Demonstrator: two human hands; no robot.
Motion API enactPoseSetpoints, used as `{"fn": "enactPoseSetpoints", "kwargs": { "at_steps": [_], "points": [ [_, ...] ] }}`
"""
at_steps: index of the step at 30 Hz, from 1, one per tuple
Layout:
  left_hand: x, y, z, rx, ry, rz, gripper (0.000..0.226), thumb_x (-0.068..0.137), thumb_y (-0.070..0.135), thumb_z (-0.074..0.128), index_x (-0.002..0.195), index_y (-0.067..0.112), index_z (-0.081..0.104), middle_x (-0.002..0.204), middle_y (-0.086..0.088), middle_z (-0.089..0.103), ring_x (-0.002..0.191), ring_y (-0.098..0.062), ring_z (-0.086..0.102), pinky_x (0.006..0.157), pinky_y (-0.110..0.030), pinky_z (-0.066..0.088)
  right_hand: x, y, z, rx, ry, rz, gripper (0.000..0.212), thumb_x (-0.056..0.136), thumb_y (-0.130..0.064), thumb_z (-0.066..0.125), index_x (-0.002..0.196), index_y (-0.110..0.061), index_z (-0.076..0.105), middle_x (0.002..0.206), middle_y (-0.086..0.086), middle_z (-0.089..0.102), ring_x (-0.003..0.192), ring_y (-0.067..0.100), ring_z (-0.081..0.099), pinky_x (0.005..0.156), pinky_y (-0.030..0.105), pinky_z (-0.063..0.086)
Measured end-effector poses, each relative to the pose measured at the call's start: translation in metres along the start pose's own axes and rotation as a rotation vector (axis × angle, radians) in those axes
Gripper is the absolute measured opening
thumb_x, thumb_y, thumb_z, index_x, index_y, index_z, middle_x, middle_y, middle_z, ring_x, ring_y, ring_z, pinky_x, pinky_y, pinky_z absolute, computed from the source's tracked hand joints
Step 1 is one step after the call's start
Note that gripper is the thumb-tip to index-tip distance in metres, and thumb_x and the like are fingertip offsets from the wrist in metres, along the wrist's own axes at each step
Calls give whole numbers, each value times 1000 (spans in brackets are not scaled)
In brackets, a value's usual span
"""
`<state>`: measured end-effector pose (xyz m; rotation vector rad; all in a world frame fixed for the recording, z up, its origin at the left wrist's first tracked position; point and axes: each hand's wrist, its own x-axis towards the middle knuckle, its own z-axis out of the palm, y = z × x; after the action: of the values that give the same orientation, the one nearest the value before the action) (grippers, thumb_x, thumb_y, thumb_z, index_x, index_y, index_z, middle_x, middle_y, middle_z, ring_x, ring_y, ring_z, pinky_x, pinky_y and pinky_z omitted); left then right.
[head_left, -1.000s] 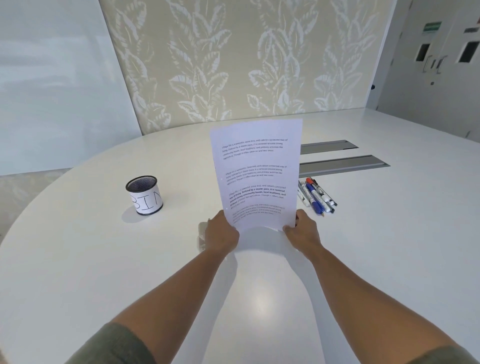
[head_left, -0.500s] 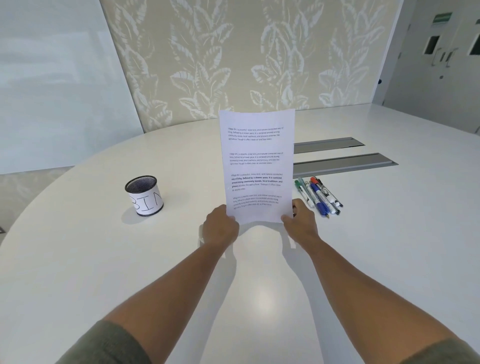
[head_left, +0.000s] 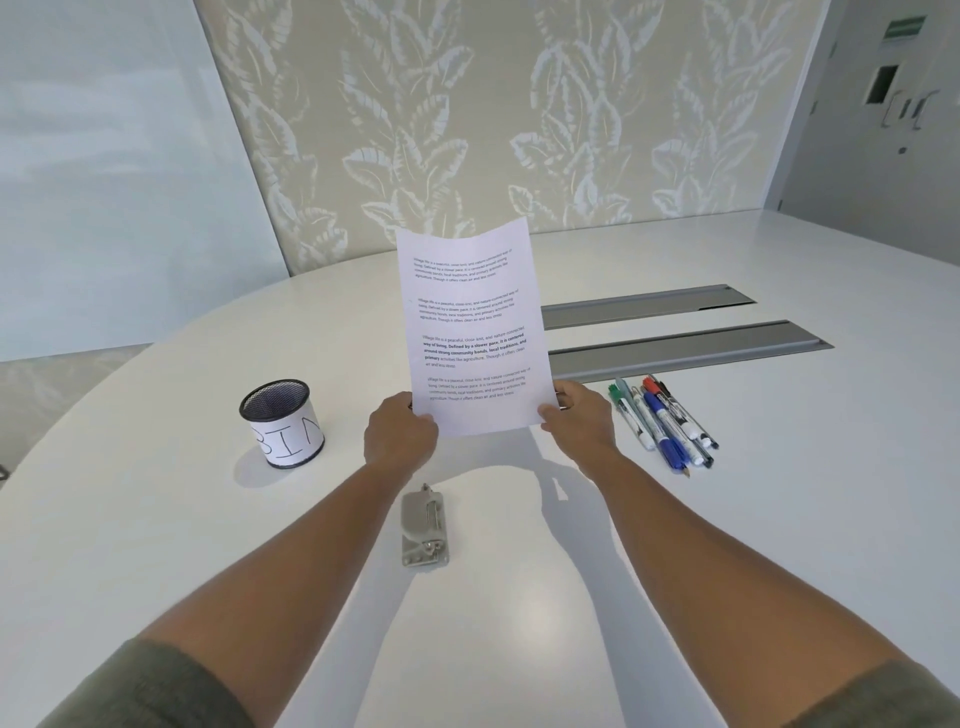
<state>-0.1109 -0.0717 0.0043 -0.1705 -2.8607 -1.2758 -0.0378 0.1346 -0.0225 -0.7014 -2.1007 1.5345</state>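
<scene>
A printed white sheet of paper (head_left: 472, 327) stands upright above the white table (head_left: 156, 545), its top edge slightly curled. My left hand (head_left: 397, 436) pinches its lower left corner. My right hand (head_left: 579, 421) pinches its lower right corner. The sheet carries several short paragraphs of text, one partly in bold.
A black mesh cup labelled "BIN" (head_left: 283, 423) stands left of my hands. A metal hole punch (head_left: 424, 527) lies on the table between my forearms. Several markers and pens (head_left: 662, 423) lie to the right. Two grey cable hatches (head_left: 685, 345) are set into the table behind.
The sheet has been lifted higher and away from me with both hands holding it, uncovering the hole punch on the table that my left hand hid before.
</scene>
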Motion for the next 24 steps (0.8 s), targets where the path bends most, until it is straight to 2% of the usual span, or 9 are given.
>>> {"fn": "enactPoseSetpoints", "kwargs": {
  "at_steps": [4, 7, 13, 17, 19, 22, 24],
  "points": [
    [22, -4, -2, -20, -3, -49, 22, 77, 9, 49, 90, 12, 66, 83, -5, 71, 73, -30, 62, 53, -26, 41, 17, -8, 15, -15, 0, 14, 24, 81, -4, 59, 87, -26, 68, 93, 2, 73, 89, 31, 70, 86, 48, 58],
    [37, -7, 0, -28, -19, -73, 26, 77, 10, 48, 95, 14, 67, 87, -4, 73, 77, -29, 65, 53, -25, 41, 29, -10, 26, -28, 1, 37, 16, 80, -3, 56, 87, -10, 68, 95, 13, 72, 90, 39, 68, 85, 50, 57],
    [62, -18, 0, -72, -22, -159, 26, 78, 6, 49, 96, 13, 67, 87, -8, 73, 76, -31, 67, 54, -25, 43, 46, -12, 43, -19, -40, 127, 20, 76, -2, 60, 80, -16, 72, 86, 5, 76, 84, 30, 73, 78, 43, 61],
    [71, -31, 2, -106, -21, -208, 29, 77, 4, 48, 95, 11, 69, 89, -10, 73, 83, -34, 70, 60, -29, 46, 52, -10, 55, -39, -49, 171, 23, 74, 0, 62, 72, -23, 67, 89, 4, 75, 83, 28, 74, 72, 36, 60],
    [73, -38, 3, -124, -22, -233, 30, 76, 3, 49, 96, 12, 70, 92, -9, 74, 81, -32, 70, 59, -28, 46, 56, -6, 61, -49, -50, 192, 17, 72, 2, 63, 83, -8, 70, 95, 9, 73, 77, 25, 71, 69, 36, 57],
    [75, -45, 4, -149, -8, -252, 34, 78, 6, 54, 105, 17, 72, 98, -4, 75, 86, -28, 72, 68, -31, 57, 59, 0, 68, -90, -32, 215, 37, 67, 3, 62, 103, 10, 63, 109, 23, 67, 70, 15, 51, 65, 32, 48],
    [75, -50, 5, -184, 5, -270, 34, 78, 8, 58, 107, 18, 72, 94, -2, 76, 84, -25, 74, 77, -37, 61, 59, 2, 72, -129, -16, 219, 31, 65, 2, 63, 95, 10, 65, 101, 23, 67, 70, 14, 49, 72, 36, 56]
  ]
}}
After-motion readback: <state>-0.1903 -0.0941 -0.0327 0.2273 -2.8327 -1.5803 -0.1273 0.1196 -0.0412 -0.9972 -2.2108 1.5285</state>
